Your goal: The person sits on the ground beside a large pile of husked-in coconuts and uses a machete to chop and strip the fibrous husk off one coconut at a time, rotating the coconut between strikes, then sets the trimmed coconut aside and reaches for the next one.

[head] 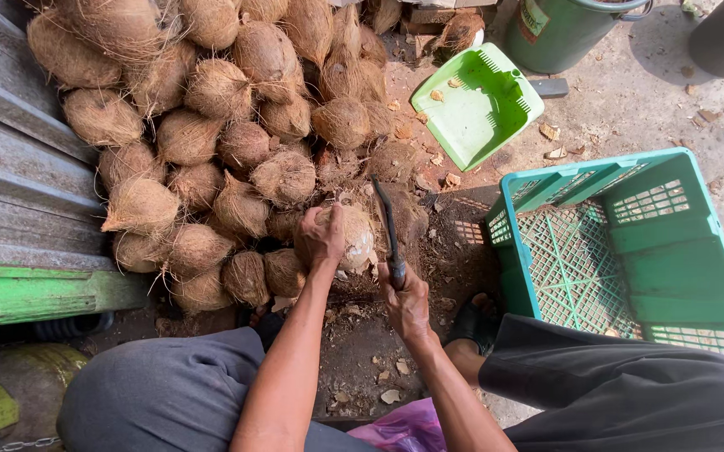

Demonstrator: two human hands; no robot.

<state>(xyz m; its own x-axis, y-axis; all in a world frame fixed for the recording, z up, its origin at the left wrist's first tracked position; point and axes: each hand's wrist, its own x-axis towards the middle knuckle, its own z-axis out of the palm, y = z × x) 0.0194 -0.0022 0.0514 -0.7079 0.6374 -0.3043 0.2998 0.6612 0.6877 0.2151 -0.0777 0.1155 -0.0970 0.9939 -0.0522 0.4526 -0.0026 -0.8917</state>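
Observation:
My left hand (320, 238) grips a partly husked coconut (355, 237), pale where the fibre has been cut off, held on the ground just in front of my knees. My right hand (406, 303) holds a dark curved knife (387, 224) by its handle, the blade pointing up and away beside the coconut's right side. A large pile of brown, fibrous coconuts (211, 125) lies behind and left of the one I hold.
A green plastic crate (630, 243) stands at right beside my right leg. A light green dustpan (475, 105) and a green bucket (559, 29) lie beyond. Corrugated metal sheet (10, 192) borders the left. Husk chips litter the ground.

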